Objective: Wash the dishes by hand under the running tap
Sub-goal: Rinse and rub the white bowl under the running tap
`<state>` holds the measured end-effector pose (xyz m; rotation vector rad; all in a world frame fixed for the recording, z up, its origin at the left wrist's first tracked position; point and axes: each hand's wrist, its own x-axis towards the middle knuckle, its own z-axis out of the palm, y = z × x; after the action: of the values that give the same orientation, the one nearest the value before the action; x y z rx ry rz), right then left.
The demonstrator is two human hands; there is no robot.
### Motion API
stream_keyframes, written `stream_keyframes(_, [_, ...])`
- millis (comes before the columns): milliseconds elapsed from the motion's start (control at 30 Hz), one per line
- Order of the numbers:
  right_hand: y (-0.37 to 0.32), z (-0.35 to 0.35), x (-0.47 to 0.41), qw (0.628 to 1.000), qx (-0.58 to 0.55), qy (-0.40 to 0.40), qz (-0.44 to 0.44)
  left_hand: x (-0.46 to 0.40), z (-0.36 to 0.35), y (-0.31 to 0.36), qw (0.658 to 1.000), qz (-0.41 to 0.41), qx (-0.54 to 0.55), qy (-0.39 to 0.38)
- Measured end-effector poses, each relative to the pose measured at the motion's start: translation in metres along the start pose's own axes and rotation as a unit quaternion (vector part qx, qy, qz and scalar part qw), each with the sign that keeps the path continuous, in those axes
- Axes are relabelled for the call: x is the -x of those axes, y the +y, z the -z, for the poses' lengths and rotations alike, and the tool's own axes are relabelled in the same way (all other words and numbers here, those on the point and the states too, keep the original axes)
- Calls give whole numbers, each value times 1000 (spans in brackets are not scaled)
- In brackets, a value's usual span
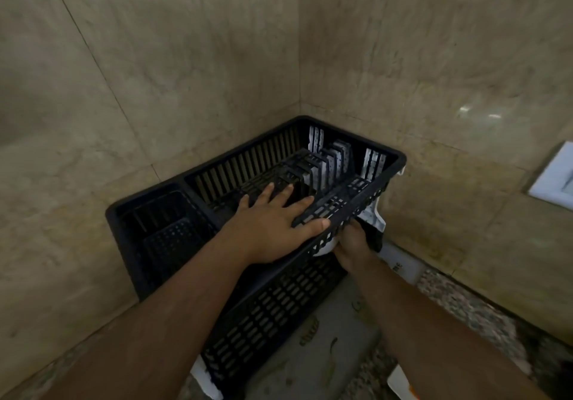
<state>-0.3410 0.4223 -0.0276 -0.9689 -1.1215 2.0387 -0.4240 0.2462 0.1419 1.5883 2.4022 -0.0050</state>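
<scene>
Both forearms reach to the black dish rack [279,164]: left hand [273,229] flat, fingers straight, steadying it; right hand [350,244], grip hidden, should lift slowly.

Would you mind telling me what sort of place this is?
Probably a kitchen counter corner: a black dish rack sits against marble-like wall tiles on a speckled stone counter.

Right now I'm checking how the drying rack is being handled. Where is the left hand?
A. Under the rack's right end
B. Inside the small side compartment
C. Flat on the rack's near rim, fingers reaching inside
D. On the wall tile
C: the left hand lies spread over the near rim of the black dish rack, fingers extending in toward the plate slots.
</scene>
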Motion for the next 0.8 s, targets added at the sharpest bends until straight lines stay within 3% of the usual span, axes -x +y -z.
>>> stream_keyframes(100, [12, 9, -32, 986, 167, -10, 25, 1, 1, 0, 1000, 1, 1, -7])
stream_keyframes(233, [25, 22, -61, 883, 462, -74, 27, 2, 2, 2, 1000, 3, -3, -9])
stream_keyframes(400, [43, 28, -87, 781, 618, -80, 39, 2, 3, 3, 1000, 6, -1, -9])
stream_keyframes(500, [16, 5, -32, 768, 634, -58, 69, 3, 4, 4, 1000, 8, 1, -10])
stream_keyframes(600, [28, 5, -30, 714, 679, -91, 147, 2, 4, 4, 1000, 9, 2, -11])
stream_keyframes(700, [73, 42, -90, 757, 636, -104, 109, 2, 3, 3, 1000, 8, 2, -6])
stream_keyframes(800, [42, 53, -46, 795, 590, -97, 104, 1, 4, 1, 1000, 7, 5, 2])
